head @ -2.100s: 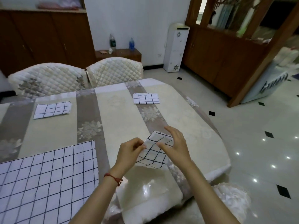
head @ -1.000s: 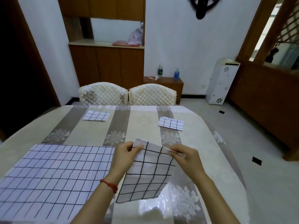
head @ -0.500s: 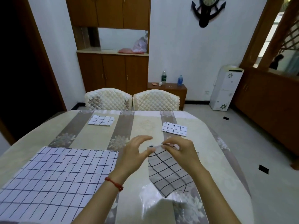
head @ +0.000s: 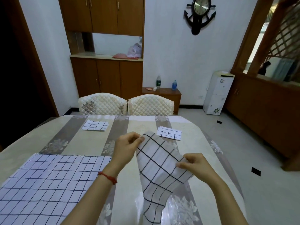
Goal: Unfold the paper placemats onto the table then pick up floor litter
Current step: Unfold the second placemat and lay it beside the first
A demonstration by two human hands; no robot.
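Above the desk's point(head: 146, 200) near right: half-opened placemat point(head: 159, 166) between both hands.
Left hand point(head: 126, 147) pinches its far corner, right hand point(head: 195, 164) its right edge; long axis runs far-to-near, slack hanging down.

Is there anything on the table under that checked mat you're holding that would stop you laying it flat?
Nothing visible. Both hands, left and right, hold the half-folded mat over bare tablecloth. The opened mat lies to the left, and two folded ones sit farther back.
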